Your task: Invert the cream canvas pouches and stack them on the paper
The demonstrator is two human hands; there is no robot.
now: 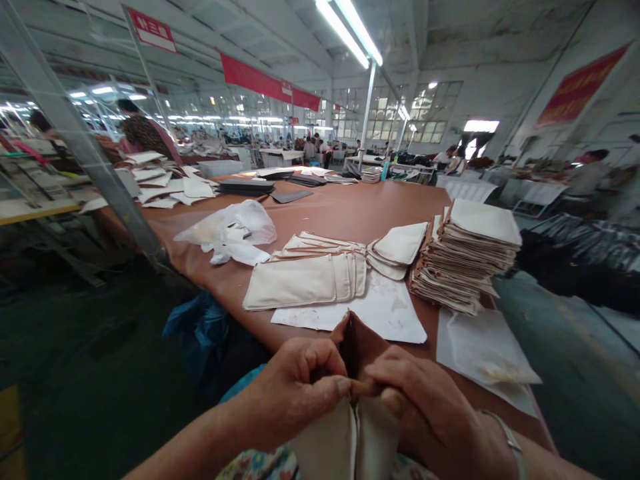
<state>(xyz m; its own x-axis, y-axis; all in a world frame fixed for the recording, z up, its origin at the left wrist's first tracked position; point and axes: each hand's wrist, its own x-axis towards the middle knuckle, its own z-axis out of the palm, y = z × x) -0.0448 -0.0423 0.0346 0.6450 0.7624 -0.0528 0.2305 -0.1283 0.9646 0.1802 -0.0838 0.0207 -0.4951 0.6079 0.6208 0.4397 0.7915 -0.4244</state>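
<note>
Low in the head view, a cream and brown leather piece [327, 437] stands spread between my hands, its brown inner side showing at the top and a seam or zip line running down its middle. My left hand [300, 393] pinches the brown edge between thumb and forefinger. From the other side, my right hand [425, 400] grips the same edge, fingers curled over it. Just beyond them, flat cream pieces with brown edges [300, 280] lie overlapped on a white sheet [395, 313]. My fingers hide part of the edge they hold.
The brown-covered table [360, 207] carries a tall stack of cream pieces [465, 247] at right and a clear plastic bag [245, 227] at left. Dark flat pieces [245, 187] and loose cream pieces [165, 183] lie farther back. A metal post [85, 133] stands at the left edge.
</note>
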